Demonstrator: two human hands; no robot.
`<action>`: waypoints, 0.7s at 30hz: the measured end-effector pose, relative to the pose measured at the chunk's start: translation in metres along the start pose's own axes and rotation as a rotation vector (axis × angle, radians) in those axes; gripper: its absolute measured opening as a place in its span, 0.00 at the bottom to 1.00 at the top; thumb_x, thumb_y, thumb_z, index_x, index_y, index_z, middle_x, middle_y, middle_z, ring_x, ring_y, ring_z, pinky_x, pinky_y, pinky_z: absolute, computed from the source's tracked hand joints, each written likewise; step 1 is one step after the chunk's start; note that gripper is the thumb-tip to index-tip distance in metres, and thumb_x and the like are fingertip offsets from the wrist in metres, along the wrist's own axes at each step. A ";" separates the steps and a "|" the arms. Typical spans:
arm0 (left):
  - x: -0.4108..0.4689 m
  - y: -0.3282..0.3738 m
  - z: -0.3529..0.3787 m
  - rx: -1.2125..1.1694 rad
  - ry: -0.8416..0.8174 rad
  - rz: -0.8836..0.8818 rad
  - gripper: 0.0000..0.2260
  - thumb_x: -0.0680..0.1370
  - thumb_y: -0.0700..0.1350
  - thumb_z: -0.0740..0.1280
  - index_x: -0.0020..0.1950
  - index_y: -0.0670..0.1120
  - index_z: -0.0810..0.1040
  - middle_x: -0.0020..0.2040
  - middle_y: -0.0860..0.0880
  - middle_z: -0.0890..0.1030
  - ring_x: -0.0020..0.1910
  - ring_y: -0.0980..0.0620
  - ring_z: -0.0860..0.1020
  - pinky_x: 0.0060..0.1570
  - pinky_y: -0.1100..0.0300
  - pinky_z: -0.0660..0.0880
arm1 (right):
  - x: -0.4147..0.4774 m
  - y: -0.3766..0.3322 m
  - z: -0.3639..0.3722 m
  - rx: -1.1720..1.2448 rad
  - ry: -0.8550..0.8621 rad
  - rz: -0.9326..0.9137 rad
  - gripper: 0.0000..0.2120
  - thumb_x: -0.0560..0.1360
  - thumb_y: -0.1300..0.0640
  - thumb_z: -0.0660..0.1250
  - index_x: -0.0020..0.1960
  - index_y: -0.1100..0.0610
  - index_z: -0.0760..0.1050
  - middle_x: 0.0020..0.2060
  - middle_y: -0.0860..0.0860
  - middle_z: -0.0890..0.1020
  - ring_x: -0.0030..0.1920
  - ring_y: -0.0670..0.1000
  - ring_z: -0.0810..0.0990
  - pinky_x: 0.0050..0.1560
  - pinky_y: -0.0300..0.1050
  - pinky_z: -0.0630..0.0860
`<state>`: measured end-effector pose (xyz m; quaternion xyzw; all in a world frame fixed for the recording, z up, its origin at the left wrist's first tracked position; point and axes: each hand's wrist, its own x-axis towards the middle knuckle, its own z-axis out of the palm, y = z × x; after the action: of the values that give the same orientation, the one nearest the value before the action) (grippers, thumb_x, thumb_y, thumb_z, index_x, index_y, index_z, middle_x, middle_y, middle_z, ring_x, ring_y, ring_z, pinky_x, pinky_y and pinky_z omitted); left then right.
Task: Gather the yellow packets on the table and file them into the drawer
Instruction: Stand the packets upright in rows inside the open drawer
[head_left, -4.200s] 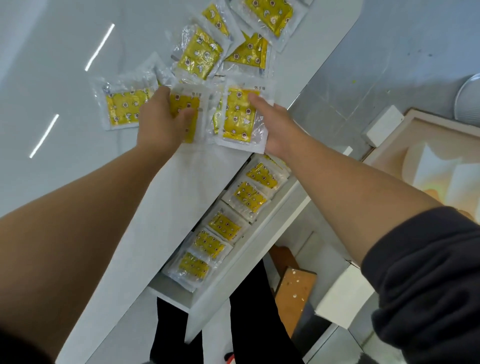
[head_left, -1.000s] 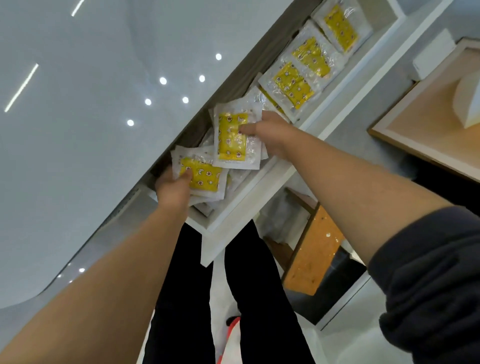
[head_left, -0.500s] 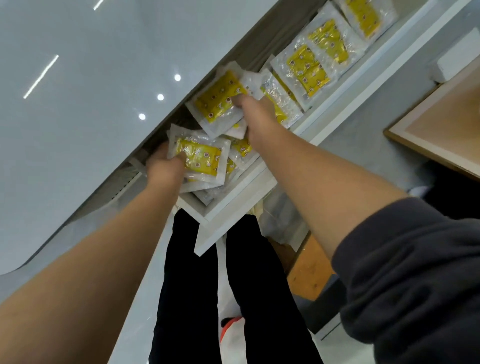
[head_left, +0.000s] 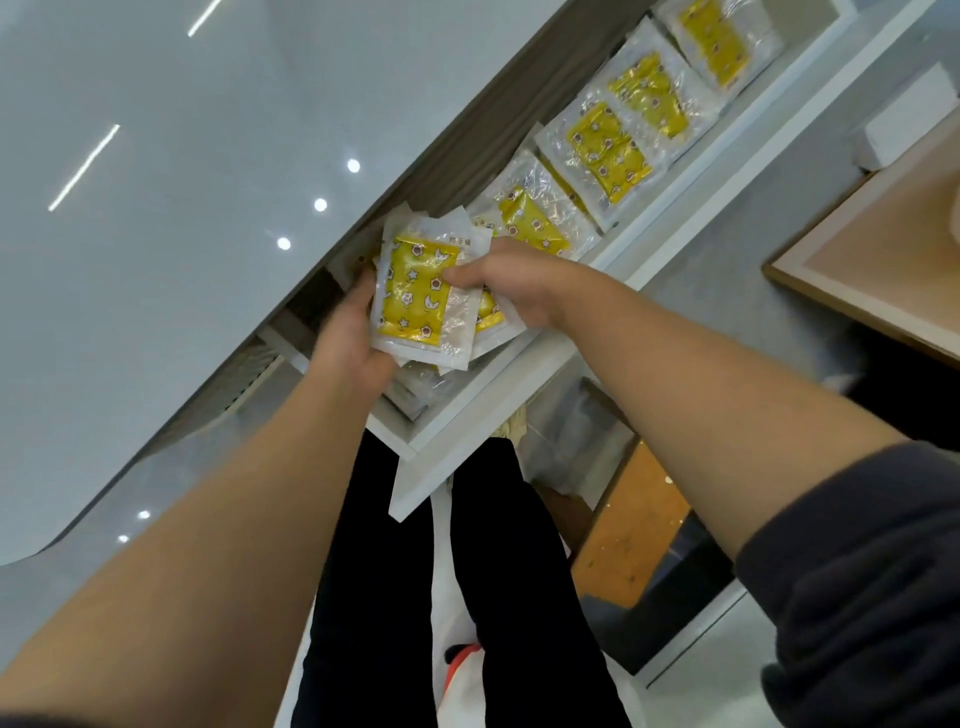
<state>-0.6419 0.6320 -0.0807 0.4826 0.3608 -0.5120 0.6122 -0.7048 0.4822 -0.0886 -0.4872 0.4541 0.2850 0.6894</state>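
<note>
Since half a second ago, we see the two hands brought together: the packet the right hand (head_left: 514, 293) held tilted beside the filed row now lies on top of the left hand's (head_left: 350, 338) packet, forming one stack of yellow packets (head_left: 415, 299). The stack is held just above the near end of the open white drawer (head_left: 524, 376). The left hand cups its left edge, fingers curled behind it. The right hand pinches it from the other side, thumb pressed on the star-printed top face. Further along the drawer we see a row of yellow packets (head_left: 608, 148) already filed, overlapping one another. The glossy white table (head_left: 156, 218) runs along the left.
</note>
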 end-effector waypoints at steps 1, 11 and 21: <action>0.000 -0.001 0.003 -0.014 -0.009 -0.001 0.14 0.82 0.49 0.57 0.55 0.43 0.79 0.52 0.42 0.84 0.50 0.44 0.84 0.52 0.46 0.78 | 0.002 0.002 0.002 -0.011 0.008 0.005 0.32 0.65 0.52 0.76 0.66 0.59 0.70 0.62 0.54 0.78 0.64 0.56 0.76 0.68 0.56 0.69; 0.009 -0.006 -0.018 0.571 0.178 0.111 0.16 0.75 0.33 0.67 0.58 0.48 0.75 0.52 0.46 0.82 0.53 0.44 0.81 0.54 0.47 0.78 | 0.002 0.005 -0.018 -0.320 -0.002 0.015 0.24 0.73 0.52 0.71 0.67 0.55 0.70 0.62 0.52 0.78 0.60 0.55 0.77 0.64 0.55 0.73; 0.019 0.026 -0.009 1.611 0.090 0.179 0.13 0.77 0.42 0.67 0.61 0.49 0.73 0.51 0.49 0.75 0.47 0.48 0.74 0.44 0.57 0.70 | 0.011 -0.002 -0.015 -0.745 -0.103 -0.048 0.24 0.77 0.50 0.66 0.70 0.57 0.68 0.65 0.53 0.74 0.64 0.55 0.74 0.64 0.52 0.71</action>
<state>-0.6123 0.6356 -0.0950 0.8223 -0.1344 -0.5438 0.1007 -0.7041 0.4670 -0.0991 -0.7000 0.2724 0.4387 0.4934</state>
